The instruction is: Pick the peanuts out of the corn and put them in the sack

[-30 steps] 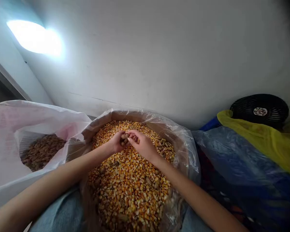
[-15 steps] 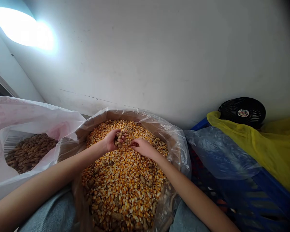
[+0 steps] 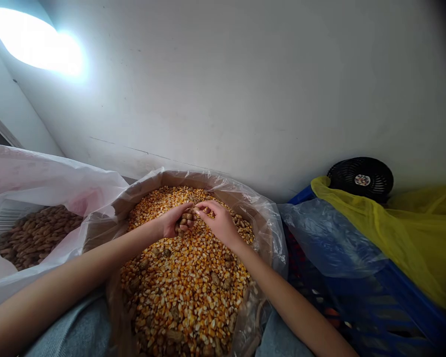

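A large bag (image 3: 265,218) lined with clear plastic stands between my knees, full of yellow corn kernels (image 3: 189,287) with unshelled peanuts (image 3: 174,335) scattered among them. Over its far half, my left hand (image 3: 174,220) is curled around several peanuts (image 3: 184,221), palm turned inward. My right hand (image 3: 217,221) meets it from the right, thumb and forefinger pinched together at the held peanuts. Whether a peanut sits in that pinch is too small to make out.
At the left, a white sack (image 3: 96,186) holds many unshelled peanuts (image 3: 37,233). To the right stands a blue crate (image 3: 405,282) with clear plastic (image 3: 330,238) and yellow netting (image 3: 416,238) over it. Behind are a black fan (image 3: 375,173) and a pale wall (image 3: 245,89).
My right hand has risen from just above the corn to the peanuts in my left hand. The left hand keeps its hold. The view has shifted slightly.
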### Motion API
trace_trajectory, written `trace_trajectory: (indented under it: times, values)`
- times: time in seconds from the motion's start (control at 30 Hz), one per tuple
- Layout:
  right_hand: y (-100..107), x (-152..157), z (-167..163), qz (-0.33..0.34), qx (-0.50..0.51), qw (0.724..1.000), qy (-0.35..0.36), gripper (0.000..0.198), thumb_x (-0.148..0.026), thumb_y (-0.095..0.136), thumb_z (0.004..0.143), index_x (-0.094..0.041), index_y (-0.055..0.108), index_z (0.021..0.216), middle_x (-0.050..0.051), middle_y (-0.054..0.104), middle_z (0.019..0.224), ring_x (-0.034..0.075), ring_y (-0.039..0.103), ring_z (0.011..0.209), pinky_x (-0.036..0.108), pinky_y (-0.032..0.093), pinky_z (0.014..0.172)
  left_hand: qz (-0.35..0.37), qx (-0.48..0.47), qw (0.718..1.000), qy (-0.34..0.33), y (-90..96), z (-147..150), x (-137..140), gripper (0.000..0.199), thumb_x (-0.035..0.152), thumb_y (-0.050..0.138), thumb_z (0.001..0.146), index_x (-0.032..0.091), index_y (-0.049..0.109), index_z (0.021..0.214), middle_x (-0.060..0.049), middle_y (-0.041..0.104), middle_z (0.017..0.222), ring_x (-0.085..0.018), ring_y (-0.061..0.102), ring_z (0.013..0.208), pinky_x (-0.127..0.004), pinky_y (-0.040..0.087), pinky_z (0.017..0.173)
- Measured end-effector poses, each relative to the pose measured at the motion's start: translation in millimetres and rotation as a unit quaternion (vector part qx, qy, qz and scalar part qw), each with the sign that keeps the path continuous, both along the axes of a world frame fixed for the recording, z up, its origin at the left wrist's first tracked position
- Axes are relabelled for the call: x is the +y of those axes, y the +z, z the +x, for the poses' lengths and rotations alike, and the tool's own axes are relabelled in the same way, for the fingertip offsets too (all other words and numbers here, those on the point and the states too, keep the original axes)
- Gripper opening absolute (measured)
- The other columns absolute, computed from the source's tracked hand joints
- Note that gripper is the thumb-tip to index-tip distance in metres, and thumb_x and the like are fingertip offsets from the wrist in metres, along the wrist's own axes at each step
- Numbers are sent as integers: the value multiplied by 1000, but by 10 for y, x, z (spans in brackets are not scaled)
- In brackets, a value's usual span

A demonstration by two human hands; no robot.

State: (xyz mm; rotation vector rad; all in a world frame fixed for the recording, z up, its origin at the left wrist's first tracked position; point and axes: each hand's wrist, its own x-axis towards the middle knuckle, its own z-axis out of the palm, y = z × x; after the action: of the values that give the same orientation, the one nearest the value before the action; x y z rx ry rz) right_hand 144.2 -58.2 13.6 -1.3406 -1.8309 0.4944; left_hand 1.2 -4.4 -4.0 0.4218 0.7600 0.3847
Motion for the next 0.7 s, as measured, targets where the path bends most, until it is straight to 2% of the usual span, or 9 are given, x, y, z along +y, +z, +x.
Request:
trace_trajectory:
  times: [0.13, 0.27, 0.47, 0.6, 0.7]
  values:
    - [-64, 9, -63, 5, -23, 1000, 1, 12, -21, 51, 75, -20, 57, 86, 0, 59, 89, 13, 50, 87, 27, 37, 79, 23, -3, 999, -28, 26, 27, -51, 28, 40, 50, 74, 15, 43, 63, 4, 39, 51, -3, 38, 37, -8, 18, 24]
    - [-111, 33, -27, -9, -12, 1000, -25, 12, -23, 52, 75, -20, 56, 85, -1, 59, 84, 13, 51, 79, 27, 39, 73, 48, -9, 998, -35, 43, 15, -63, 28, 42, 52, 73, 15, 46, 68, 4, 39, 52, -3, 38, 37, -8, 18, 23]
    - [-127, 51, -1, -8, -5, 1000, -29, 12, -25, 51, 76, -19, 58, 83, 1, 58, 85, 12, 51, 82, 25, 38, 76, 65, 15, 997, -32, 40, 19, -89, 26, 40, 53, 73, 15, 46, 69, 4, 40, 54, -2, 37, 37, -8, 18, 23]
    - [-161, 71, 31, -37, 41, 998, -19, 21, -30, 45, 79, -19, 58, 92, 3, 57, 93, 12, 51, 82, 24, 40, 74, 91, 21, 996, -7, 41, 24, -72, 24, 38, 53, 73, 14, 47, 70, 4, 40, 54, -1, 34, 35, -8, 17, 23]
    - [-170, 91, 103, -63, 88, 993, -40, 25, -32, 42, 79, -18, 56, 95, 4, 57, 95, 13, 52, 80, 25, 41, 71, 148, 13, 988, 50, 151, -98, 0, 25, 40, 52, 73, 15, 48, 75, 4, 40, 56, -1, 33, 35, -9, 16, 24]
